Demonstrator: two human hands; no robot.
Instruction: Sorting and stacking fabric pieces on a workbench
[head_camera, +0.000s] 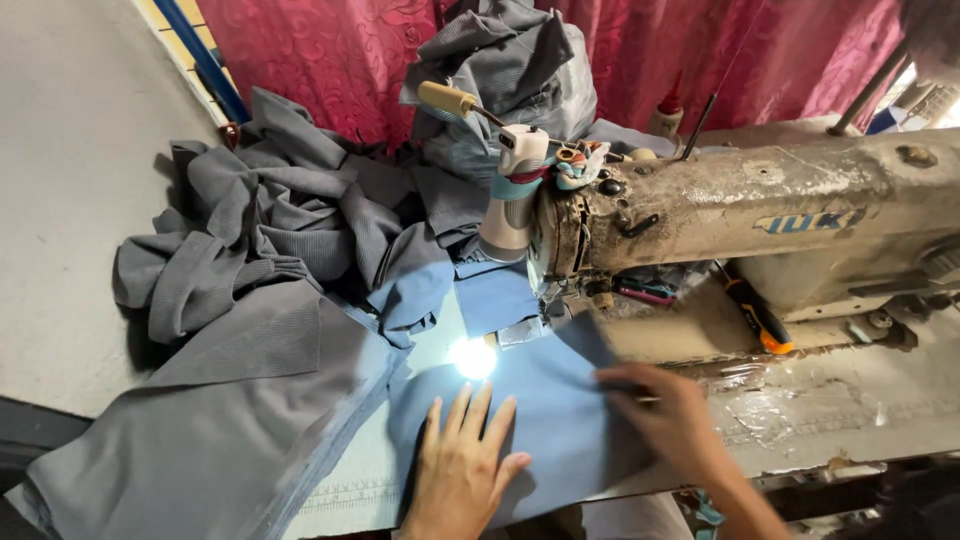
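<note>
Head view looks down at your left hand (462, 465), fingers spread and pressed flat on the blue cloth (545, 400) that lies on the counter (840, 400) in front of the sewing machine (740, 215). Your right hand (665, 410) rests on the same cloth just beside it, fingertips drawn together in a pinch on what looks like a thin tool. A glaring lamp spot (472, 357) shines near the needle. Grey fabric (250, 300) is heaped to the left.

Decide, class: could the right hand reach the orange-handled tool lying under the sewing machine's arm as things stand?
Probably yes. The right hand rests on the blue cloth, and the orange-handled tool lies just beyond it on the machine bed, with nothing visible between them. The sewing machine's arm overhangs it but leaves an open gap.
</note>
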